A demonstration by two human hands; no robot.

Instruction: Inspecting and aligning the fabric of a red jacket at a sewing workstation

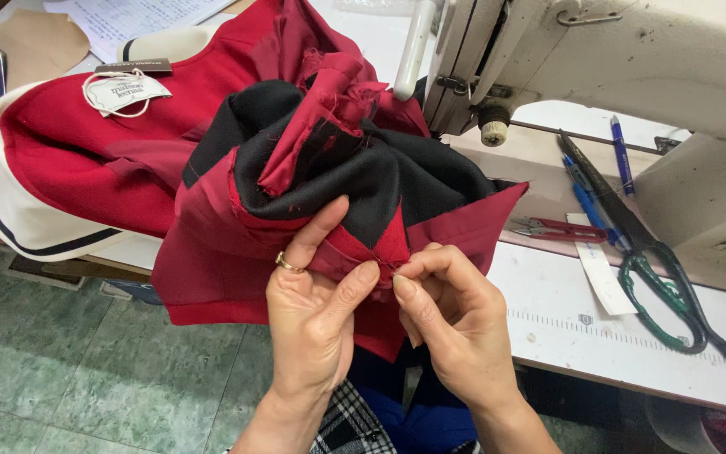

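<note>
Head view, item: red-and-black garment (329, 168), bunched at bench (565, 311) edge, 12 o'clock from both hands. Left hand (317, 311) pinches the red seam corner, thumb over, ring on finger. Right hand (451, 315) w/ fingertips nipped on the same seam, at 3 o'clock of left, nearly touching. Judgement: keep fabric taut betw. pinches, pick close to stitches. Green-handled shears (665, 286) lie at 3 o'clock, red snips (556, 227) nearer.

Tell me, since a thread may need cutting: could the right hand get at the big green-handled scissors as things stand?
Probably yes. The green-handled scissors lie uncovered on the table to the right hand's own side, but it is pinching the red fabric and would have to let go.
</note>
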